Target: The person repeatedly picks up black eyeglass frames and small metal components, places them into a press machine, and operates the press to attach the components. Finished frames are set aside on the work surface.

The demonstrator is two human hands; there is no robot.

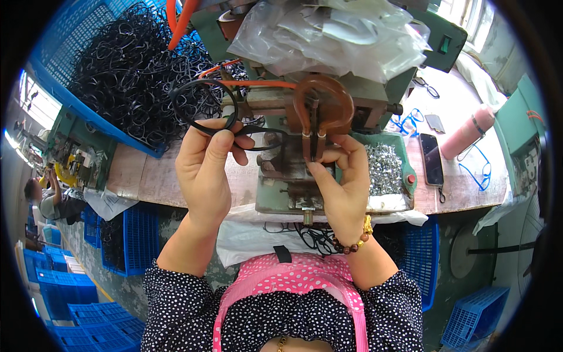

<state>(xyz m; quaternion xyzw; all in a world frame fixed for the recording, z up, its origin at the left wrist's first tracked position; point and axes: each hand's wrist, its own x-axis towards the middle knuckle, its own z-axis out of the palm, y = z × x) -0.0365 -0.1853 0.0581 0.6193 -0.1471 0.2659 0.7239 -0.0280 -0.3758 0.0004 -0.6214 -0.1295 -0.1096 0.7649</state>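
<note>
Left hand (205, 167) pinches a black eyeglass frame (220, 114) by its bridge, held up left of the green bench machine (293, 176). Right hand (340, 182) has fingertips pressed together at the machine's copper-coloured coil (319, 111); can't tell what they hold. Blue crate of black frames (117, 64) far left.

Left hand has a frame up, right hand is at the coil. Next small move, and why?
Probably bring the black plastic eyeglass frame in the left hand right, toward the copper-coloured loop coil: the right hand pinches something small below its legs, and the frame sits clear to its left.
</note>
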